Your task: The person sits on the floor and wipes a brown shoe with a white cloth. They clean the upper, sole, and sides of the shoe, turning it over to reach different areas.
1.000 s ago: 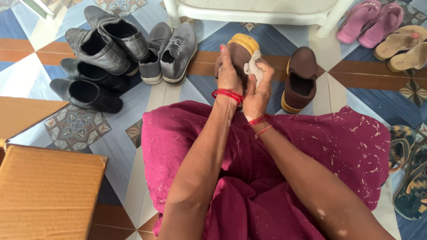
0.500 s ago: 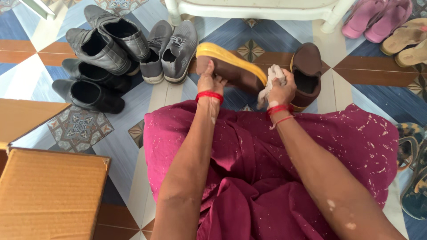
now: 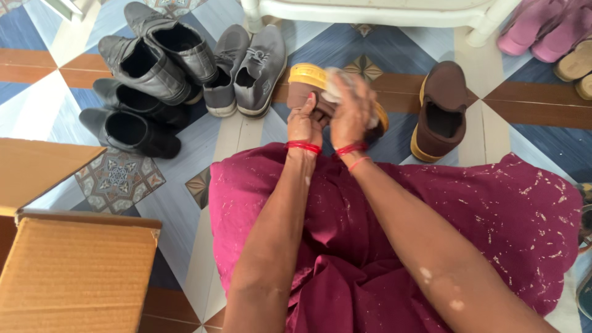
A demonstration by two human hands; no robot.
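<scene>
The left hand (image 3: 304,122) grips the near end of a brown shoe (image 3: 308,92) with a yellow sole, fingers clenched round it, and holds it up above the lap, over the patterned floor (image 3: 394,49). The right hand (image 3: 350,111) lies over the middle of the same shoe, fingers closed on a pale cloth (image 3: 333,83) pressed against it. Only a blurred corner of the cloth shows past the knuckles, so its shape is hard to make out. Both hands cover most of the shoe; only its yellow edge and a strip of brown upper can be seen.

Its mate, a second brown shoe (image 3: 441,111), stands on the floor just to the right, opening up. To the left sit a pair of grey sneakers (image 3: 246,68) and, beside them, a heap of black leather shoes (image 3: 142,80), some lying partly on others. A white plastic stool (image 3: 370,12) is cut off at the top edge, as are pink slippers (image 3: 542,28) and tan sandals (image 3: 579,68) at the upper right. A cardboard box (image 3: 74,271) fills the lower left corner, partly out of frame. A maroon garment (image 3: 431,228) covers the lap.
</scene>
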